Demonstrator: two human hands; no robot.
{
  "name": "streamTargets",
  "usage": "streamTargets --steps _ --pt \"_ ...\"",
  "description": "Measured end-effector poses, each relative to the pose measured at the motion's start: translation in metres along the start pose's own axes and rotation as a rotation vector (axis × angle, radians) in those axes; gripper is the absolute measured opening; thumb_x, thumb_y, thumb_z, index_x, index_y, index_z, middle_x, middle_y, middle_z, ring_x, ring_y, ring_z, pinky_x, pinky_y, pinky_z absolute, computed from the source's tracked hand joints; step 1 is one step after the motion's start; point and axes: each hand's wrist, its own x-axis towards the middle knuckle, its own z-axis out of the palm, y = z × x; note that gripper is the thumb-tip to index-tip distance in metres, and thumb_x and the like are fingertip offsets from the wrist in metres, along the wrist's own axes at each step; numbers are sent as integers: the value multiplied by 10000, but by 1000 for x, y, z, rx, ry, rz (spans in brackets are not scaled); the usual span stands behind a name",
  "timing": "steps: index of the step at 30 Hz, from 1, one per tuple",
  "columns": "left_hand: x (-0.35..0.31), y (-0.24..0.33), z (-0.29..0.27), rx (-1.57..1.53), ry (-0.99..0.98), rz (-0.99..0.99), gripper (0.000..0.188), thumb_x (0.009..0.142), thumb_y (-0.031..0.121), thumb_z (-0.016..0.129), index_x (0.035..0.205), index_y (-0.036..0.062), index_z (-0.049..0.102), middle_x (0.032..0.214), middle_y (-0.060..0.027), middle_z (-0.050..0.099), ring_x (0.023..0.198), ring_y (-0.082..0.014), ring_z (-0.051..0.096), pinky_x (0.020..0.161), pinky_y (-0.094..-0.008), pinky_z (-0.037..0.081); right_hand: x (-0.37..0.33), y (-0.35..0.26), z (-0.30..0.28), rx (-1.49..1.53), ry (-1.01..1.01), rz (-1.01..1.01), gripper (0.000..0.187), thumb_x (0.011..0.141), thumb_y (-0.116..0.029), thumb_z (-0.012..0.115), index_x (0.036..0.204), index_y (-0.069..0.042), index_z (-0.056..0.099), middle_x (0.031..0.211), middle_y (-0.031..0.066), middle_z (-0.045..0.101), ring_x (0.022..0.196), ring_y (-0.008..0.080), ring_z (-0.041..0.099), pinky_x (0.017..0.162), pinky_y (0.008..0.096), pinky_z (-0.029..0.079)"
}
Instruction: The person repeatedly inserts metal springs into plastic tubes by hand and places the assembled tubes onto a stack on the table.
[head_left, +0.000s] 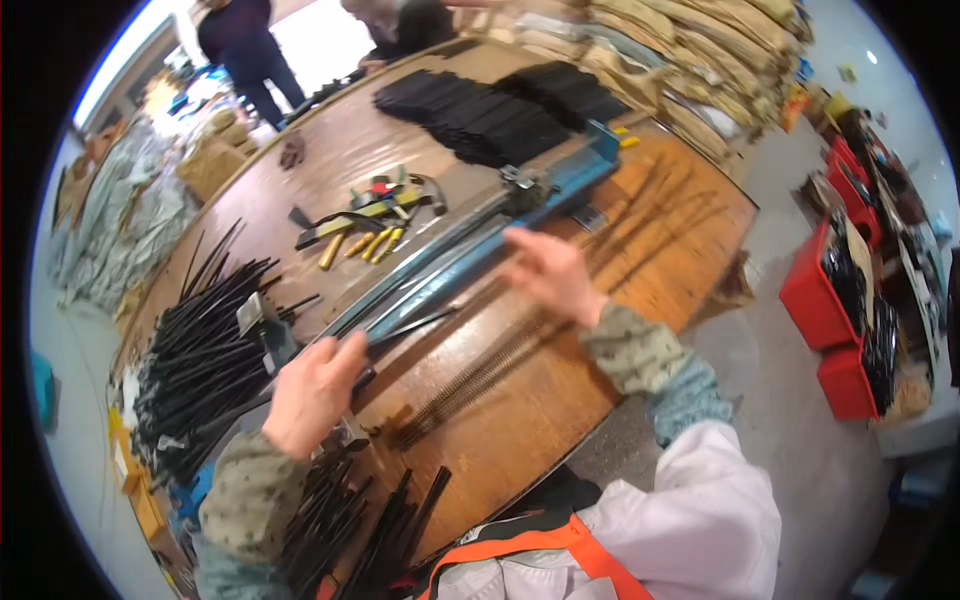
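Blue metal rail (468,272) runs diagonally over the wooden table (560,405), near end by the left hand (316,393), far end toward the stacked black strips (490,110). Metal clamp block (525,188) sits on the rail toward its far end.

Left hand: at the rail's near end, fingers bent, thumb side toward the rail. Fingertips are partly hidden, so can't tell if they're closed on anything. Grey metal bracket (264,328) just beyond it, on the left.

Right hand (552,280): to the right of the rail, around the middle of its length, blurred. Fingers loosely spread and partly bent, index pointing at the rail, nothing visible in the grasp.

Long thin brownish coils (485,372) lie on the near side of the rail, roughly parallel to it, running up toward the right hand.

Big loose pile of black rods (195,365) at the table's left; smaller bunch (400,525) at the near edge. Past the rail: hammer (432,193) and yellow-handled tools (375,245), grouped together.

Off the table: red bins (822,285) on the right, piled tan sacks (690,60) at the back, two people beyond the far edge.
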Motion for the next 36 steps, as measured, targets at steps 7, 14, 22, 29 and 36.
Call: streamTargets --steps 7,14,22,29,36 --pt "-3 0 -11 -26 -69 -36 316 936 190 676 1236 113 614 839 -109 590 764 -320 669 601 -446 549 0 -32 18 -96 82 93 400 861 -88 771 1255 -63 702 844 113 702 679 278 669 600 391 543" --pt "-40 -16 -25 33 49 -41 364 867 114 704 1226 127 641 813 -76 568 779 -284 648 623 -427 541 10 -63 -1 241 -299 -82 400 855 0 750 1252 -33 717 1078 106 704 933 301 636 938 444 462" --pt "-82 -21 -44 42 169 -97 283 877 89 691 1155 120 649 815 -65 557 747 -264 630 613 -401 534 27 -96 18 205 -294 92 346 949 -65 716 1295 -70 730 871 106 708 720 222 639 673 321 527" --pt "-137 -53 -56 74 365 -164 287 869 44 697 1151 71 653 835 -111 602 744 -318 639 636 -421 538 46 -119 53 151 -170 -9 290 1060 -156 598 1293 -4 679 1104 156 715 830 241 641 745 331 513" --pt "-219 -80 -99 31 604 -587 172 974 82 708 1111 -13 666 870 -158 650 729 -319 655 646 -361 519 73 -154 141 415 -652 342 198 1052 -198 598 1133 -47 696 892 159 703 781 268 668 739 359 527"
